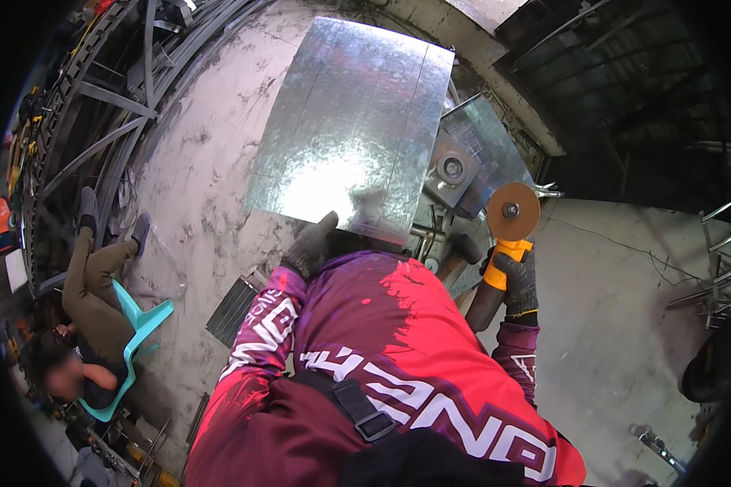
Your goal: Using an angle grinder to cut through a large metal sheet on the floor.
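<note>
My left hand (309, 250), in a dark knit glove, is at the near edge of a large shiny metal sheet (357, 105). One digit lies over the sheet's edge and the rest of the fingers are mostly hidden, seemingly closed round it. In my gloved right hand (520, 280) is an angle grinder (508, 258) with a yellow head and a dark body, gripped just behind the head. Its round tan disc (512, 211) faces up, to the right of the sheet and apart from it. Whether the disc spins cannot be told.
Right of the sheet lie a smaller metal plate (495, 138), a square piece with a round fitting (452, 168) and a hammer (461, 250). At left a person (97, 341) sits on a turquoise chair (142, 325). Metal framing (110, 101) lines the left; a cable (617, 241) crosses the floor.
</note>
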The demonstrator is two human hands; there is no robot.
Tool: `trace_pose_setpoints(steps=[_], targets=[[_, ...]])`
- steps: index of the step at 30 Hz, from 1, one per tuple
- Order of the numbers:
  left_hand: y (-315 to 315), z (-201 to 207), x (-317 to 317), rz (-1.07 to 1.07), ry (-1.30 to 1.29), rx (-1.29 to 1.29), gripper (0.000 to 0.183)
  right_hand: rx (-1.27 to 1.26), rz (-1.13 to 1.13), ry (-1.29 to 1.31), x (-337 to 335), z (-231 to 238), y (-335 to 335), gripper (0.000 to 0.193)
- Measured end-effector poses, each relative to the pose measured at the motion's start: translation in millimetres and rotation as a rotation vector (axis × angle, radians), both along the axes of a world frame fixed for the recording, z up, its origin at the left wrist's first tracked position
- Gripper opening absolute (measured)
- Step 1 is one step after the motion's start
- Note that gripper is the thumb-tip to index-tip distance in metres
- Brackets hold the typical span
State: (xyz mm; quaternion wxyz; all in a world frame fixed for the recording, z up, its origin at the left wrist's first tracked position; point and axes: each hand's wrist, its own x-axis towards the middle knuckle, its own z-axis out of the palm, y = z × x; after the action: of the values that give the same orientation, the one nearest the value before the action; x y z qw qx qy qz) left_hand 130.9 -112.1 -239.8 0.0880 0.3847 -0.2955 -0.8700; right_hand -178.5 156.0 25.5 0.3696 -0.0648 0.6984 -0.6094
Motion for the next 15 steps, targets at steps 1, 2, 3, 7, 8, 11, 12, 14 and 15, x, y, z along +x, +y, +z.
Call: trace_pose_setpoints(steps=[1, 2, 3, 7, 8, 11, 12, 14, 15], targets=[[6, -5, -9, 0.072, 0.039, 0.093, 0.049, 0.007, -0.001, -0.008, 2, 3, -3, 0.048], [10, -4, -16, 0.148, 0.078, 0.185, 0.046, 0.011, 0.011, 0.003, 4, 9, -6, 0.048], [11, -2, -18, 0.153, 0.072, 0.192, 0.046, 0.014, 0.025, 0.013, 4, 10, -8, 0.048], [3, 52, -24, 0.279, -0.032, 0.042, 0.024, 0.054, 0.023, 0.003, 1, 3, 1, 0.053], [-1, 51, -21, 0.264, 0.026, 0.072, 0.024, 0.059, 0.038, 0.004, 1, 4, 1, 0.053], [-51, 56, -3, -0.195, -0.276, -0.281, 0.025, 0.043, 0.015, 0.017, 3, 1, 11, 0.055], [-57, 15, 13, -0.211, -0.211, -0.395, 0.026, 0.038, 0.024, 0.025, 2, -1, 11, 0.056], [-64, -64, 50, -0.197, -0.040, -0.771, 0.024, 0.037, 0.050, 0.021, -1, -7, 10, 0.056], [-68, -65, 52, -0.193, -0.036, -0.769, 0.024, 0.038, 0.063, 0.023, -3, -11, 10, 0.056]])
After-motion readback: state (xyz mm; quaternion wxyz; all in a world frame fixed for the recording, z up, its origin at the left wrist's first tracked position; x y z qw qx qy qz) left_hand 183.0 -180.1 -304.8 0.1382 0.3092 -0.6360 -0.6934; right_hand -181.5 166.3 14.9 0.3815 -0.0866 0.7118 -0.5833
